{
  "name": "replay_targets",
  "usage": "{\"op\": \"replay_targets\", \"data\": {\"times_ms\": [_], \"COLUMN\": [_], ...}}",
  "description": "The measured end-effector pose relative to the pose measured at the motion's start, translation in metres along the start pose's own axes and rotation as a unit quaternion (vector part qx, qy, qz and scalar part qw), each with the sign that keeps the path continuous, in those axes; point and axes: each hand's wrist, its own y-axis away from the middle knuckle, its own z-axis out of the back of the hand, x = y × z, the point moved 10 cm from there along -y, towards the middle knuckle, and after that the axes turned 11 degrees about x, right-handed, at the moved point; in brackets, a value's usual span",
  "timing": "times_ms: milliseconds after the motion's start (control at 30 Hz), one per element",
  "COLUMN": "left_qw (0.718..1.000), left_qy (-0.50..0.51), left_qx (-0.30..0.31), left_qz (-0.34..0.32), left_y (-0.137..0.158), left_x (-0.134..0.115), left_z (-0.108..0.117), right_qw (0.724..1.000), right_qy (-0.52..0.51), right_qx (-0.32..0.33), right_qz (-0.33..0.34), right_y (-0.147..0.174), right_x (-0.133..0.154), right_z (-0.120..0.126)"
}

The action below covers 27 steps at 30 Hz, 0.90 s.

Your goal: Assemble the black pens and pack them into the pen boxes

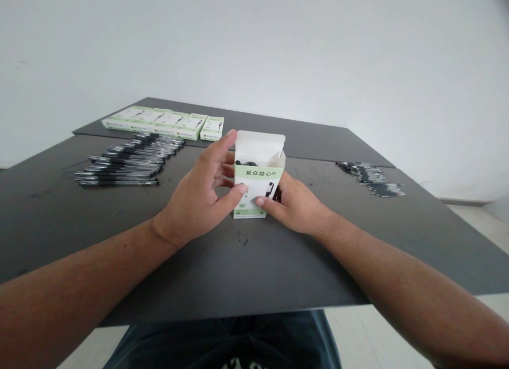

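A small white and green carton [254,191] stands upright on the table in front of me, its top flap raised. Dark pen ends [247,163] show just inside its opening. My left hand [202,191] holds the carton's left side, thumb on the front face and fingers behind. From the right, my right hand [296,203] grips the lower part, its thumb also on the front and its other fingers mostly hidden behind the box.
Several black and clear pens [131,159] lie in a spread pile on the left. Behind them, several flat white and green boxes [159,121] form a row. A smaller pile of thin pen-like pieces [371,179] lies at right on the dark table [222,284]. A pale wall rises behind.
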Motion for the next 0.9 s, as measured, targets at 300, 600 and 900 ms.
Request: {"op": "replay_targets", "data": {"times_ms": [300,600,900], "left_qw": [0.993,0.99,0.97], "left_qy": [-0.119,-0.142,-0.228], "left_qx": [0.018,0.019,-0.014], "left_qz": [0.017,-0.01,-0.08], "left_y": [-0.002,-0.005,-0.002], "left_x": [-0.012,-0.028,-0.058], "left_z": [0.003,0.007,0.015], "right_qw": [0.981,0.979,0.965], "right_qy": [-0.042,0.03,0.043], "right_qx": [-0.168,-0.173,-0.209], "right_qz": [0.092,0.103,0.15], "right_y": [0.016,0.022,0.029], "right_x": [0.007,0.03,0.053], "right_z": [0.029,0.04,0.053]}}
